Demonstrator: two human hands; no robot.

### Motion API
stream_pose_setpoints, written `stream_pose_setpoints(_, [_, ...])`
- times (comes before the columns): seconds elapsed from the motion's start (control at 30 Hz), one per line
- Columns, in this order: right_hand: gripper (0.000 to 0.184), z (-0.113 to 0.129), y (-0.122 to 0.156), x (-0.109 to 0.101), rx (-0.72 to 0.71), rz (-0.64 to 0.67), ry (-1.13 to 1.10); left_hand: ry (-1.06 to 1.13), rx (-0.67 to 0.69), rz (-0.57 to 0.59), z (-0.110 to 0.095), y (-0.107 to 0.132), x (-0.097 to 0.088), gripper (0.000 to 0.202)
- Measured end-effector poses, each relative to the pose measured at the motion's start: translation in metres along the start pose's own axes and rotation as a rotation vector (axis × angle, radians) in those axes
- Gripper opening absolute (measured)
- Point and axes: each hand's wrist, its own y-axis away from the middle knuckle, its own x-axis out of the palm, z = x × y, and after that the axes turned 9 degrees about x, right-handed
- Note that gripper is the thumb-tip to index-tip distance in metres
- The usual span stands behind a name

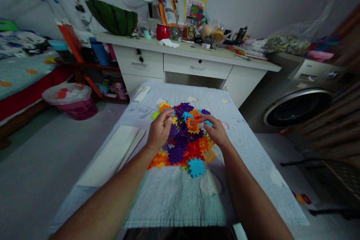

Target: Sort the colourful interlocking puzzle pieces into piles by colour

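A heap of toothed plastic building tiles [176, 154] in purple, orange, red, yellow and blue lies on the cloth-covered table. My left hand [161, 129] is over the heap's left side, thumb and fingers pinched together; what is between them, if anything, is too small to make out. On the right, my right hand [215, 129] has its thumb and forefinger closed at the edge of an orange tile [192, 123] with an open centre. Yellow teeth show just below that tile. A light blue tile [196, 167] rests at the heap's near edge.
A folded white cloth or board [112, 153] lies left of my forearm. A white box-like object [142, 94] sits at the table's far left corner. Behind stands a cluttered desk [194, 50], with a washing machine [298, 93] to the right and a pink bin [70, 101] to the left.
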Motion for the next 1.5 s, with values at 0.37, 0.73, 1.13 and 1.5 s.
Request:
stream_pose_setpoints(0.37, [0.12, 0.0, 0.05, -0.043, 0.105, 0.477, 0.501, -0.233, 0.008, 0.44, -0.019, -0.034, -0.034, 0.031])
stream_pose_setpoints(0.73, [0.135, -0.015, 0.079, -0.012, 0.069, 0.398, 0.6, -0.395, -0.179, 0.936, -0.049, 0.029, -0.053, 0.119])
stream_pose_setpoints(1.13, [0.114, -0.008, 0.073, -0.014, -0.117, 0.388, 0.518, -0.503, -0.138, 0.769, -0.047, 0.064, -0.026, 0.104])
stream_pose_setpoints(1.5, [0.138, -0.002, 0.082, -0.002, -0.022, 0.41, 0.548, -0.53, -0.037, 0.752, -0.034, 0.061, -0.026, 0.101])
